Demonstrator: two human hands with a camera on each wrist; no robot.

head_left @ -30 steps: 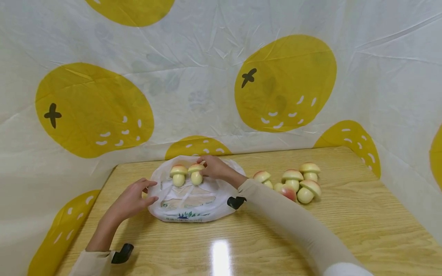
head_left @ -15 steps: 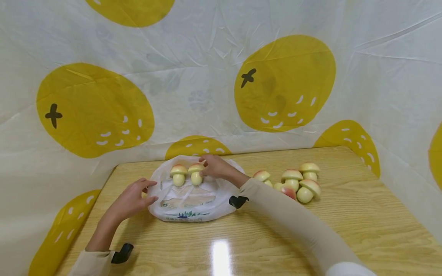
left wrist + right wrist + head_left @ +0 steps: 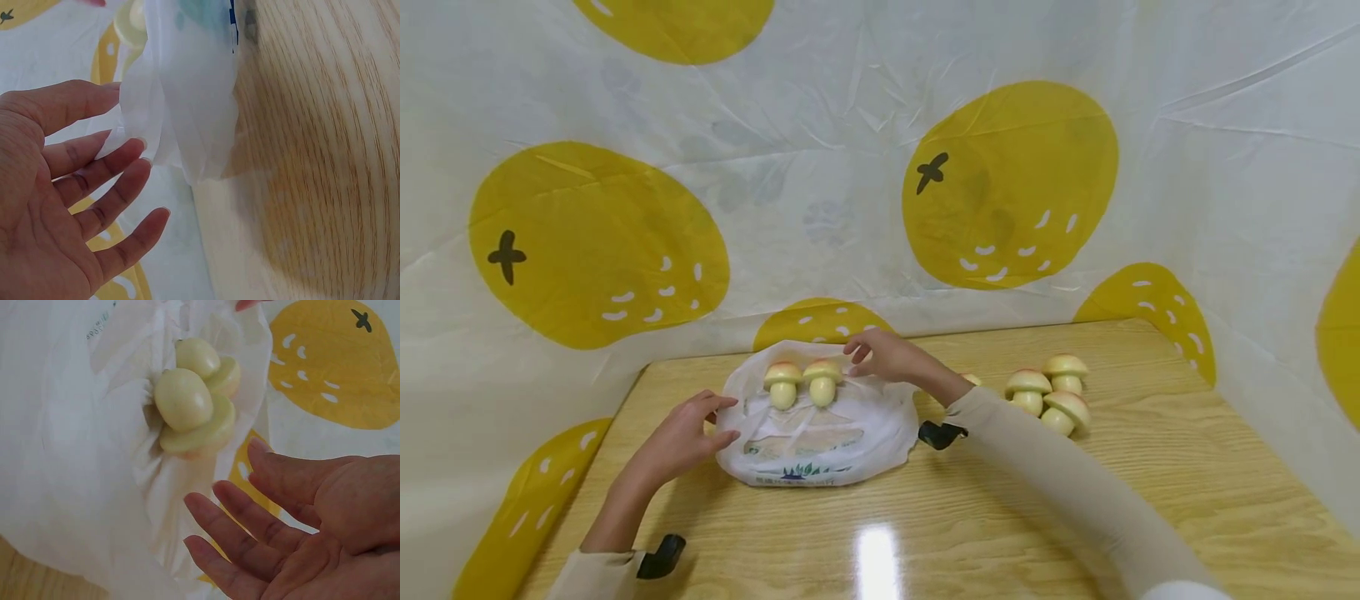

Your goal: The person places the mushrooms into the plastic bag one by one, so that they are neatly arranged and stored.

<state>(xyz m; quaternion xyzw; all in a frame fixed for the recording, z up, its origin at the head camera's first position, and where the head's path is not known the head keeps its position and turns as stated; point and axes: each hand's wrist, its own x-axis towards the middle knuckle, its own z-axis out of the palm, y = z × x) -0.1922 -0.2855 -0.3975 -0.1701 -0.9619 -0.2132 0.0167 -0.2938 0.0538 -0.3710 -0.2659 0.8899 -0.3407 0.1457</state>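
Two toy mushrooms, a left one (image 3: 783, 385) and a right one (image 3: 823, 382), lie side by side on a white plastic bag (image 3: 820, 429) with green and blue print. Pale stems and pinkish-topped caps mark them both. My left hand (image 3: 688, 429) is at the bag's left edge, thumb and fingers spread apart; in the left wrist view its fingertips meet the thin plastic (image 3: 187, 94). Just right of the right mushroom, my right hand (image 3: 883, 357) hovers over the bag's far side. Its loosely bent fingers (image 3: 231, 522) hold nothing, apart from the mushroom stems (image 3: 183, 400).
Several more toy mushrooms (image 3: 1067, 412) stand grouped on the wooden table (image 3: 1150, 467) to the right, partly hidden by my right sleeve (image 3: 1045, 467). A white curtain (image 3: 820, 192) printed with yellow fruit hangs behind the table and along its sides.
My right hand has let go of the right mushroom and moved a little to the right. That mushroom stays on the bag. The left hand has kept its place at the bag's edge.
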